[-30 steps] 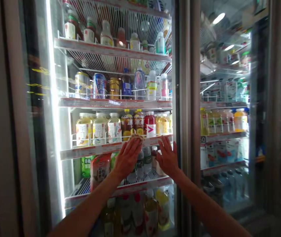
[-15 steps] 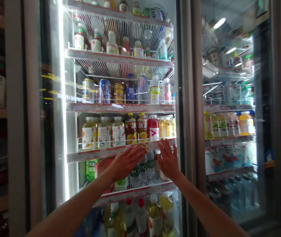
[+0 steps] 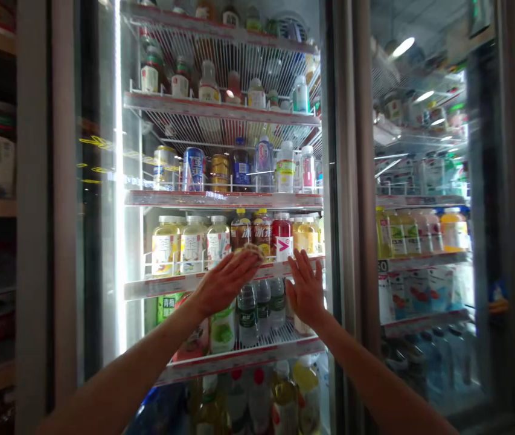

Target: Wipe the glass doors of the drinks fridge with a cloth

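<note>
Glass cooler door (image 3: 98,241): my left hand (image 3: 225,284) and right hand (image 3: 305,290) lie spread open against it, fingers apart, nothing gripped that I can see, plastic drink bottles (image 3: 257,305) standing behind it.

Glare from the fridge's LED strip (image 3: 118,151), edges dim, perhaps blurred

Bare left hand (image 3: 225,284), bare right hand (image 3: 306,290), bare left forearm (image 3: 125,368), bare right forearm (image 3: 375,380)

a tan thing (image 3: 253,251) under the left hand (image 3: 224,284), half hidden, too blurred to name
</note>
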`<state>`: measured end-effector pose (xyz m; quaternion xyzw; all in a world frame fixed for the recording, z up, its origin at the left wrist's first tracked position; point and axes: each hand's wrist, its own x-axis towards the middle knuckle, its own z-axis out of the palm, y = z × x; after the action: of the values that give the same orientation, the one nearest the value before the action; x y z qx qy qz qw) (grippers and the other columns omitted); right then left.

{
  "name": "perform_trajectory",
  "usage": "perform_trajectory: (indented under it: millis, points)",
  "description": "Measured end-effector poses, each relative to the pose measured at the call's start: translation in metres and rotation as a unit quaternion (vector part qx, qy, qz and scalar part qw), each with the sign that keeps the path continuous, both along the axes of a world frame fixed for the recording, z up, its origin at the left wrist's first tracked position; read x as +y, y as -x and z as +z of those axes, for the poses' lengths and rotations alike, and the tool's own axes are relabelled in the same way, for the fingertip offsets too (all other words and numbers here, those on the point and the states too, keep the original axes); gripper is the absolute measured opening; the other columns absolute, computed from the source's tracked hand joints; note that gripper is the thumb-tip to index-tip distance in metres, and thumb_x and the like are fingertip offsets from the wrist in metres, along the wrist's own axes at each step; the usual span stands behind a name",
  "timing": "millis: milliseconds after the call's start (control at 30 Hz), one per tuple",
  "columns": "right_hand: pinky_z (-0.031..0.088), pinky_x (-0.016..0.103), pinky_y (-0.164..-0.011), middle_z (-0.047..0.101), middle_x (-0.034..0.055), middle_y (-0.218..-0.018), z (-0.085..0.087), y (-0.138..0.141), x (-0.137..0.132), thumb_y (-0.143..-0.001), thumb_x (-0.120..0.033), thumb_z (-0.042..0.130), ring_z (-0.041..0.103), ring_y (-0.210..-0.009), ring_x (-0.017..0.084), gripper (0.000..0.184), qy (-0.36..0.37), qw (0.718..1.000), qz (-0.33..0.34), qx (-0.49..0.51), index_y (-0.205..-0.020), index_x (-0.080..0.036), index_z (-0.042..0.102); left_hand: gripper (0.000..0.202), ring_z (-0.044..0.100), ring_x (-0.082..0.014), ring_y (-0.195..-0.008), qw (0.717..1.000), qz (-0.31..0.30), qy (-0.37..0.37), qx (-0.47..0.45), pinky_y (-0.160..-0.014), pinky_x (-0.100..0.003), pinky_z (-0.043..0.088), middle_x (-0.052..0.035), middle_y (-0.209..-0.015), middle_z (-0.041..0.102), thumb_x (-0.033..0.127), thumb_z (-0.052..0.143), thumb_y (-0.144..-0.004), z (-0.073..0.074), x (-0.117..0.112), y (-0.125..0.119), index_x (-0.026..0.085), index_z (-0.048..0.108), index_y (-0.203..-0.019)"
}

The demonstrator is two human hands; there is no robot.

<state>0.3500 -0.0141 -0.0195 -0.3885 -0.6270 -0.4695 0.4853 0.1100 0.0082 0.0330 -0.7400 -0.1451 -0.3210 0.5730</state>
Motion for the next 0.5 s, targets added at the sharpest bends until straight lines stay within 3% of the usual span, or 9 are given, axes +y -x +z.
perform_trajectory:
  millis: [67,133,267,333,500]
  points:
    - [0.014,0.049,-0.114,0.032,0.0103,-0.149,0.008,0.006,-0.001,-0.09,-0.022,0.036,0.02,-0.141,0.023,0.061,0.001,1.0,0.006,0.0,-0.147,-0.018,0.015,0.049,0.013,-0.0194,-0.141,0.995,0.007,0.002,-0.101,-0.115,-0.039,0.019,-0.0077,-0.144,0.04,0.015,0.044,-0.087,0.01,0.002,-0.001,0.017,0.04,-0.136]
    - [0.014,0.05,-0.114,0.031,0.01,-0.149,0.016,0.011,-0.001,-0.09,-0.023,0.036,0.02,-0.141,0.023,0.061,0.002,1.0,0.011,-0.002,-0.147,-0.018,0.014,0.047,0.012,-0.0214,-0.142,0.99,0.005,-0.004,-0.139,-0.114,-0.041,0.021,-0.0091,-0.143,0.041,0.017,0.044,-0.087,0.017,0.003,-0.002,0.016,0.042,-0.134]
    - [0.015,0.048,-0.114,0.031,0.0096,-0.149,0.027,0.019,0.001,-0.091,-0.023,0.036,0.02,-0.141,0.022,0.062,-0.005,1.0,0.017,-0.004,-0.148,-0.019,0.011,0.044,0.015,-0.0193,-0.141,0.999,0.003,-0.007,0.035,-0.115,-0.039,0.019,-0.002,-0.142,0.042,0.018,0.043,-0.088,0.019,0.002,0.001,0.02,0.044,-0.133]
    - [0.014,0.047,-0.114,0.033,0.0096,-0.148,0.03,0.021,0.003,-0.092,-0.023,0.036,0.021,-0.141,0.022,0.062,-0.009,1.0,0.018,-0.003,-0.148,-0.02,0.009,0.045,0.018,-0.0176,-0.14,0.997,0.011,-0.002,0.073,-0.115,-0.038,0.019,0.0003,-0.143,0.041,0.02,0.042,-0.089,0.024,0.002,0.005,0.022,0.042,-0.134]
    - [0.014,0.048,-0.113,0.035,0.0105,-0.147,0.033,0.023,0.011,-0.091,-0.022,0.036,0.022,-0.14,0.022,0.063,-0.017,1.0,0.022,0.001,-0.148,-0.021,0.008,0.044,0.02,-0.021,-0.14,0.992,0.016,-0.013,-0.128,-0.112,-0.04,0.024,-0.0076,-0.143,0.04,0.019,0.042,-0.089,0.046,0.003,0.005,0.017,0.043,-0.133]
